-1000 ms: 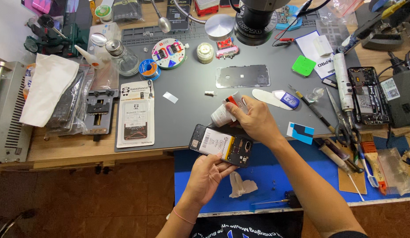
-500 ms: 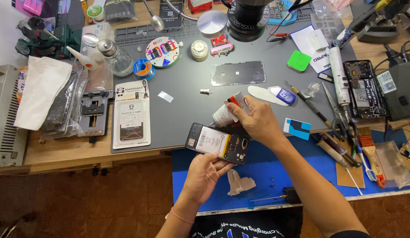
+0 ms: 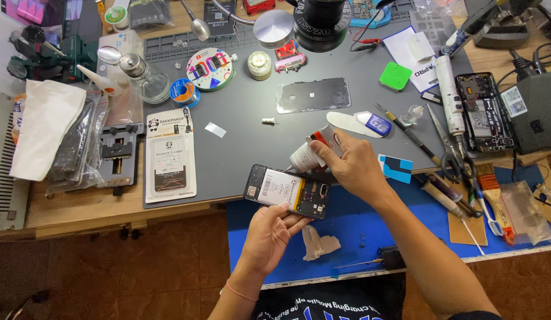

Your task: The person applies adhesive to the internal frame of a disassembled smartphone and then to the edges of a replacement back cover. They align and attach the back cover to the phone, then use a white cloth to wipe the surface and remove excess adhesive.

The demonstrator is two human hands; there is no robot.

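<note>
Little has shifted: left hand (image 3: 269,234) still grips the opened phone (image 3: 287,191); right hand (image 3: 352,166) fingers stay closed around a white glue bottle (image 3: 308,155), tip at the phone's frame.

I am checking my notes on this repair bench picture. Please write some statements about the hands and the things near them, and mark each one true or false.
1. The left hand holds an opened phone with its back removed. True.
2. The right hand holds a pair of scissors. False: it grips a small white bottle with a red tip; the scissors lie on the bench to the right.
3. A detached dark back cover lies on the grey mat. True.
4. The green square pad lies under the opened phone. False: it lies far up the mat, apart from it.
5. A white cloth lies at the bench's left side. True.
</note>
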